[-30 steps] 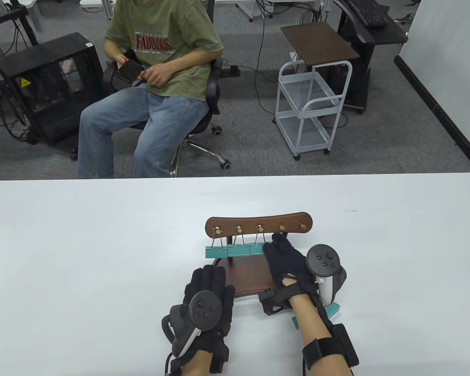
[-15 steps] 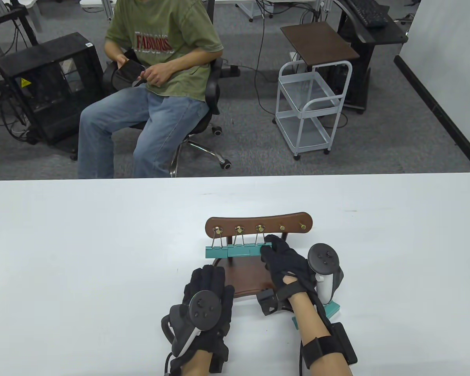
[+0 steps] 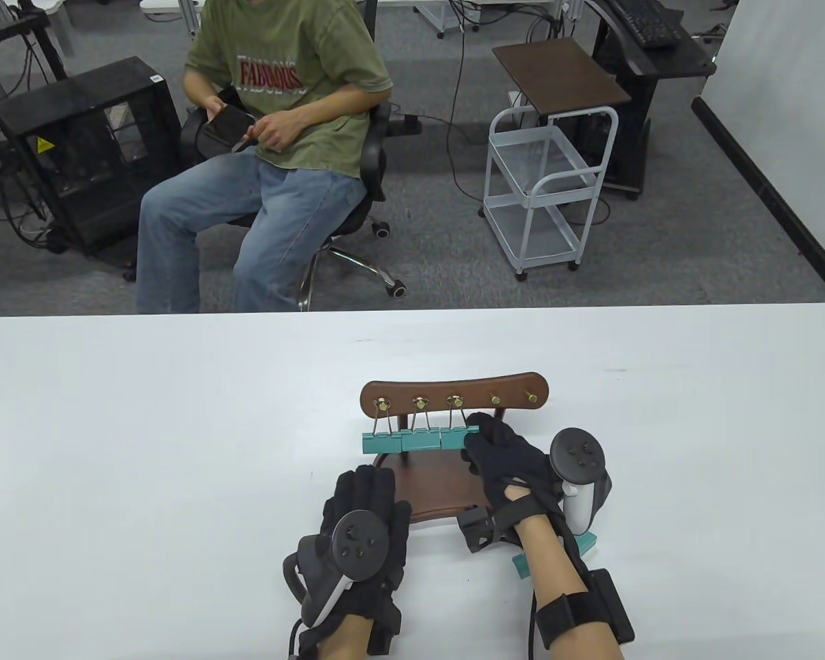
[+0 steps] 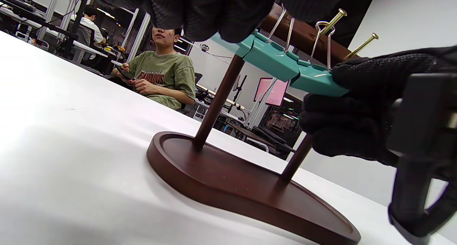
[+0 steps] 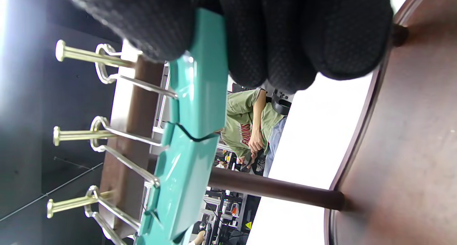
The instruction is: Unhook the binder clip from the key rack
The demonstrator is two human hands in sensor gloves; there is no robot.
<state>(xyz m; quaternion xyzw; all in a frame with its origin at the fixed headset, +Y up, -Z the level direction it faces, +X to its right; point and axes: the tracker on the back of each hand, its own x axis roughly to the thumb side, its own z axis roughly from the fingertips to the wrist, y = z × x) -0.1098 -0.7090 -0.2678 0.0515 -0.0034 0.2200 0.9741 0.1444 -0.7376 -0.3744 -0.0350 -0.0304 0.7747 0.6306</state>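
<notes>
The brown wooden key rack (image 3: 515, 385) stands on its oval base (image 3: 430, 485). Three teal binder clips hang from its left three brass hooks; the two right hooks are bare. My right hand (image 3: 473, 433) pinches the right end of the rightmost hanging clip (image 3: 454, 438), which still hangs by its wire loop. In the right wrist view my fingers (image 5: 271, 34) close over this clip (image 5: 201, 77). My left hand (image 3: 366, 512) lies flat on the table, empty, with its fingertips at the base's front left edge. In the left wrist view the right hand (image 4: 371, 102) grips the clip (image 4: 317, 82).
Two loose teal clips (image 3: 586, 543) (image 3: 522, 566) lie on the table under my right wrist. The other hanging clips (image 3: 379, 443) (image 3: 419, 440) sit close beside the gripped one. A seated person (image 3: 282, 103) is beyond the table's far edge.
My right hand moved from below the bare fourth hook down and left onto the third clip and closed its fingers on it. The left hand has not moved.
</notes>
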